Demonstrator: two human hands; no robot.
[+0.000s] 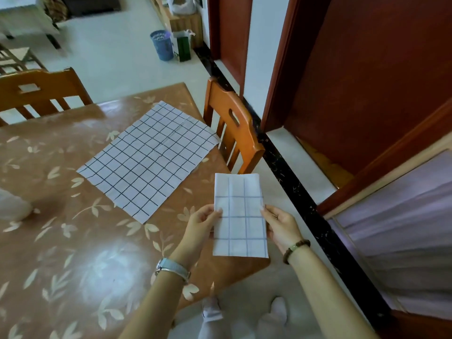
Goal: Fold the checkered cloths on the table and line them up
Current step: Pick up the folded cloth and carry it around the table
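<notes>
While left hand (201, 223) pinches folded cloth (239, 231), right hand (281, 227) opposite

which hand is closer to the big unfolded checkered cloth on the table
Left. The left hand pinches the small folded checkered cloth on the side facing the unfolded checkered cloth; the right hand pinches its opposite edge, farther off.

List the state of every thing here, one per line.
folded cloth: folded small, held in the air by both hands.
spread cloth: unfolded, flat on the table.
left hand: pinches the folded cloth's left edge.
right hand: pinches its right edge.
bin: upright.
</notes>
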